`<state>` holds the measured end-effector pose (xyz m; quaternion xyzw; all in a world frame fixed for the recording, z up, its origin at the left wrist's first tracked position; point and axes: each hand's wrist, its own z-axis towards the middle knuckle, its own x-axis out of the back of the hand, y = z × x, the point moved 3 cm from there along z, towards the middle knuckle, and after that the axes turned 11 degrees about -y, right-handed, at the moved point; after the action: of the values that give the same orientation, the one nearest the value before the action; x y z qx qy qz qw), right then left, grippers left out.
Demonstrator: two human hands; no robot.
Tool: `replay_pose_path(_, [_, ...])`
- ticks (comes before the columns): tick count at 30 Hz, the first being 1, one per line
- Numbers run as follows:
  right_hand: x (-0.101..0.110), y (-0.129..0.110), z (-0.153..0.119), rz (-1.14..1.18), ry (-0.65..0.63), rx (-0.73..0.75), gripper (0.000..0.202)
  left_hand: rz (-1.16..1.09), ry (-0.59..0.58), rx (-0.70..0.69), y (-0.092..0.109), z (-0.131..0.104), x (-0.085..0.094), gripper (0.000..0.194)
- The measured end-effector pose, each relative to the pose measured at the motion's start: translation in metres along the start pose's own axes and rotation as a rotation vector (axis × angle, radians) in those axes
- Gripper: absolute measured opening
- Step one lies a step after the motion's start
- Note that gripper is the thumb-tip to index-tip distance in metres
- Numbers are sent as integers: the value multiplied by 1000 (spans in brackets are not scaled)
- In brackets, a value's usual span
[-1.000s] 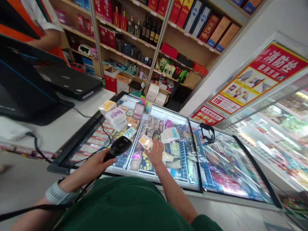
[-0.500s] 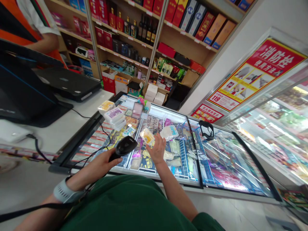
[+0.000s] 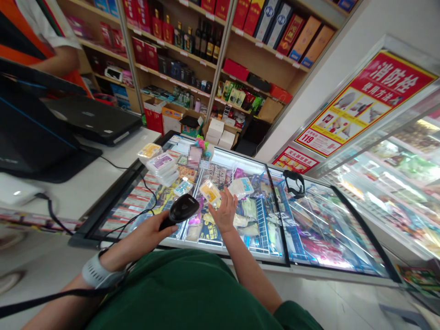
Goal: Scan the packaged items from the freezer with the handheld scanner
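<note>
"Where is the yellow-labelled pack (image 3: 209, 191) seen?"

"Mid-frame, slanted down-right, just upper left of the nearer right hand (image 3: 225, 211), its grip spread, empty; the scanner (image 3: 184, 208) is held in the left hand (image 3: 151, 234)."

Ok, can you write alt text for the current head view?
A person's left hand grips a black handheld scanner, while the open right hand is beside a yellow-labelled pack over a glass-topped display case. Stacked packs sit toward its left end; shelves of bottles and boxes stand behind.
</note>
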<state>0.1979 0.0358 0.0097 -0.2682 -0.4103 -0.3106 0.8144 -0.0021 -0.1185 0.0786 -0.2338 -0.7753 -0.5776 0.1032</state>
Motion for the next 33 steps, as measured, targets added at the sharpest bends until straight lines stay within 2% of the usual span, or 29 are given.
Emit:
replay_pose_path(17, [3, 3, 1, 0, 7, -8, 53, -13, -14, 38, 29, 3, 1, 50])
replay_pose_path(33, [2, 4, 0, 6, 5, -22, 54, -35, -43, -17, 21, 11, -2, 50])
